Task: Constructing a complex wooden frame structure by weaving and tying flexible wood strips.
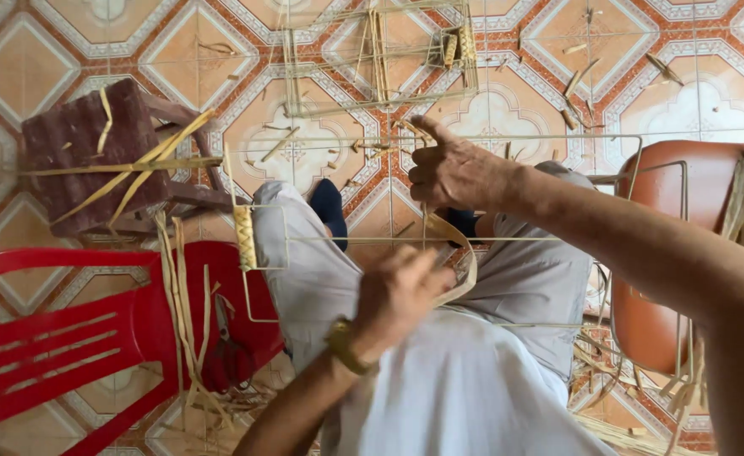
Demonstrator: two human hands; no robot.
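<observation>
Patterned orange-and-white floor tiles [490, 110] cover the whole area beneath the seated person, whose knees in grey trousers [304, 262] lie below both hands.

Left hand [397, 295]: closed in a pinch on a flat tan weaving strip [460, 253], which loops up and around just beyond the fingers. A gold-coloured wristwatch [344, 344] sits on this wrist.

Right hand [452, 173]: raised above the left hand, fingers curled around the thin wire frame [473, 239] that spans across the lap; thumb extended upward. The two hands are apart, one above the other, near each other.

A woven section [245, 236] is wrapped on the frame's corner, well to the left of the left hand.

Further items:
- A second wire frame [372, 59] lies on the floor beyond the right hand.
- A red plastic chair [93, 338] carrying loose strips stands to the left of the left hand.
- A dark wooden stool [93, 152] stands beyond that chair.
- A brown chair [684, 253] stands under the right forearm.
</observation>
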